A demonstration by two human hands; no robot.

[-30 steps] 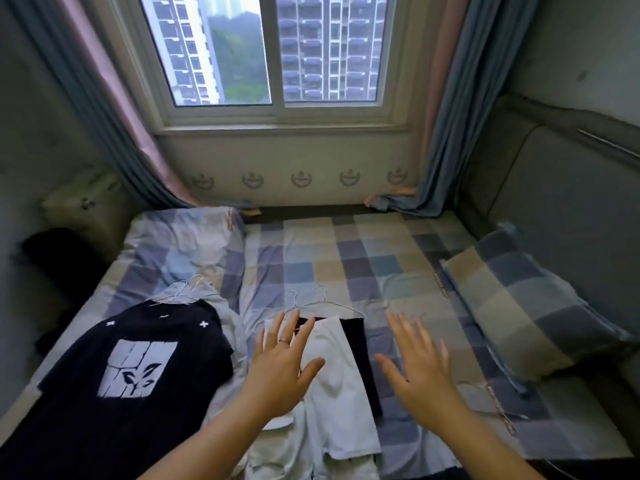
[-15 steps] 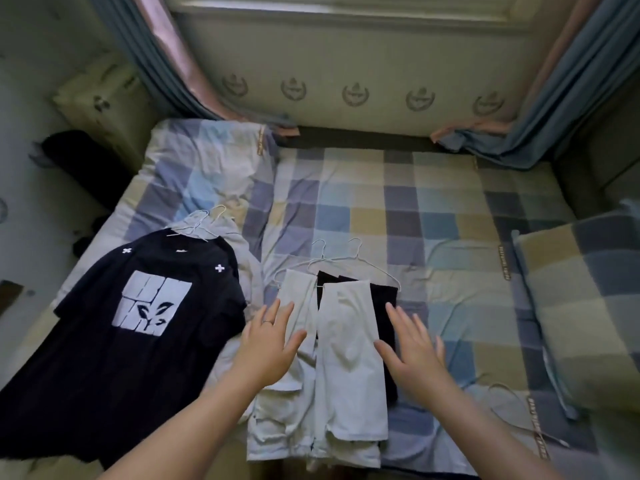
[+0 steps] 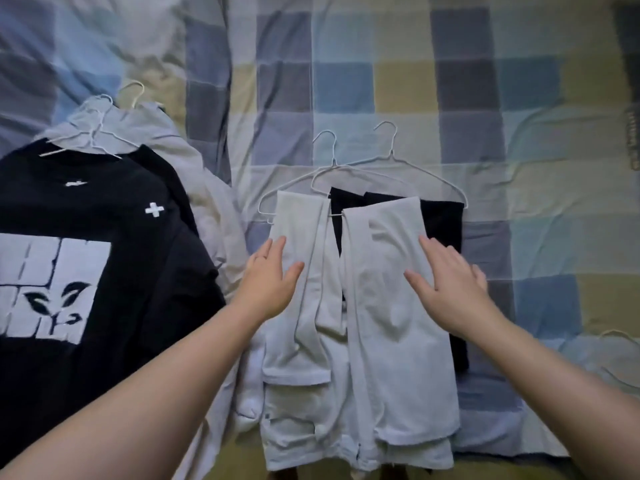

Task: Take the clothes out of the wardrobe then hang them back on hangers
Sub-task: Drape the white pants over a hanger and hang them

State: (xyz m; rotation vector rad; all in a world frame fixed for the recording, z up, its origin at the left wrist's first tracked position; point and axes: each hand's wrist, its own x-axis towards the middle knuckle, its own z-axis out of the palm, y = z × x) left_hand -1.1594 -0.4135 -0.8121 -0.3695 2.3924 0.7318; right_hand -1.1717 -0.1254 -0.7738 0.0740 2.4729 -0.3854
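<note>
White trousers [image 3: 391, 341] lie folded over two white wire hangers [image 3: 388, 168] on the checked bed sheet [image 3: 346, 74], with a black garment [image 3: 443, 230] beneath them. My left hand [image 3: 270, 278] is flat, fingers straight, at the left edge of the left trouser leg. My right hand [image 3: 446, 275] lies flat on the right trouser leg near its right edge. To the left, a black T-shirt [image 3: 86, 254] with a white print lies on a hanger [image 3: 86, 140] over a grey garment [image 3: 145, 133].
A loose white wire hanger [image 3: 620, 355] lies on the sheet at the far right. Bare checked sheet stretches above the hangers and to the right of the trousers.
The camera has tilted down and moved closer, so the window and pillow are out of view. Both hands have come down onto the white trousers.
</note>
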